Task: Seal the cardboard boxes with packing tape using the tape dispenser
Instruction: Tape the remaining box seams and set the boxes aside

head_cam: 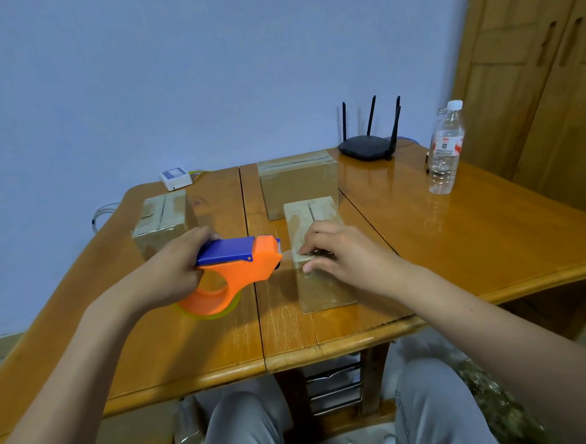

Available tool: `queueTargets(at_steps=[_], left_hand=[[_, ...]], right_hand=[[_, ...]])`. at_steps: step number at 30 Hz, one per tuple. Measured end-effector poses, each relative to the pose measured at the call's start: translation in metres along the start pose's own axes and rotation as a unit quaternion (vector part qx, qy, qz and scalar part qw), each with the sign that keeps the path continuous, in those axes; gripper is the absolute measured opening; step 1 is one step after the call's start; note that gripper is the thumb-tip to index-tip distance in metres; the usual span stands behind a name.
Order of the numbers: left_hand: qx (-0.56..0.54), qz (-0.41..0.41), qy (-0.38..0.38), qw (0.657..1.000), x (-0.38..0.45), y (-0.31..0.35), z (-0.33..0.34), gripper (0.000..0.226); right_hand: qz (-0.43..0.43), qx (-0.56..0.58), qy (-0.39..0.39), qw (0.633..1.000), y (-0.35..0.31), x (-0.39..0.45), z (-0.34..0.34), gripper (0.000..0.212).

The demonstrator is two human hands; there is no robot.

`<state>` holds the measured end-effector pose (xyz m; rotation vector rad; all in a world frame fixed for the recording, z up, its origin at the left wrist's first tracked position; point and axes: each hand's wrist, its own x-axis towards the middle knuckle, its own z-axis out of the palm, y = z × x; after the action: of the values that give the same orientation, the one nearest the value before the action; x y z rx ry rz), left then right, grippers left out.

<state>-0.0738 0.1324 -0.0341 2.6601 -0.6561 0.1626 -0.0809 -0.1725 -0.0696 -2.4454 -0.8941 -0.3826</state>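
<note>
My left hand (175, 263) grips the handle of an orange and blue tape dispenser (234, 270), held just above the table. A strip of clear tape runs from its front to the near cardboard box (323, 288), a tall narrow one standing in front of me. My right hand (341, 249) rests on that box's top near edge, fingertips pressing the tape end down. A second box (163, 219) sits to the left behind my left hand, its flaps showing a seam. A larger box (298, 183) stands behind the near one.
The wooden table (457, 232) has a black router (369, 146) at the back, a clear water bottle (446, 150) at the right and a small white device (175, 178) at the back left. A wooden wardrobe (543, 69) stands to the right.
</note>
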Motion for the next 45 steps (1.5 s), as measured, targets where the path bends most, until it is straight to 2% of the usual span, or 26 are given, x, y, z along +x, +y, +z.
queueTargets(at_steps=[3, 8, 18, 23, 28, 34, 45], left_hand=[[0.000, -0.001, 0.003, 1.000, -0.001, 0.000, -0.001, 0.050], [-0.002, 0.000, 0.011, 1.000, -0.001, 0.000, -0.002, 0.050], [-0.002, 0.001, 0.002, 1.000, -0.002, 0.000, 0.001, 0.049], [-0.002, -0.008, 0.002, 1.000, -0.001, 0.001, 0.000, 0.051], [0.001, -0.006, 0.003, 1.000, 0.001, 0.004, 0.000, 0.048], [0.005, -0.004, 0.002, 1.000, 0.000, 0.002, 0.000, 0.048], [-0.004, -0.006, 0.004, 1.000, -0.001, 0.000, 0.000, 0.050]], right_hand=[[0.010, 0.008, -0.007, 1.000, 0.001, 0.000, -0.004, 0.031], [0.007, -0.010, 0.012, 1.000, 0.010, -0.007, -0.013, 0.023], [0.001, -0.002, 0.022, 1.000, 0.016, -0.015, -0.014, 0.027], [0.006, -0.021, -0.010, 1.000, 0.014, -0.017, -0.017, 0.031], [0.061, 0.052, -0.007, 0.997, 0.018, -0.022, -0.030, 0.036], [0.080, 0.044, -0.001, 0.996, 0.022, -0.025, -0.028, 0.032], [0.099, 0.087, -0.004, 0.991, 0.032, -0.038, -0.034, 0.040]])
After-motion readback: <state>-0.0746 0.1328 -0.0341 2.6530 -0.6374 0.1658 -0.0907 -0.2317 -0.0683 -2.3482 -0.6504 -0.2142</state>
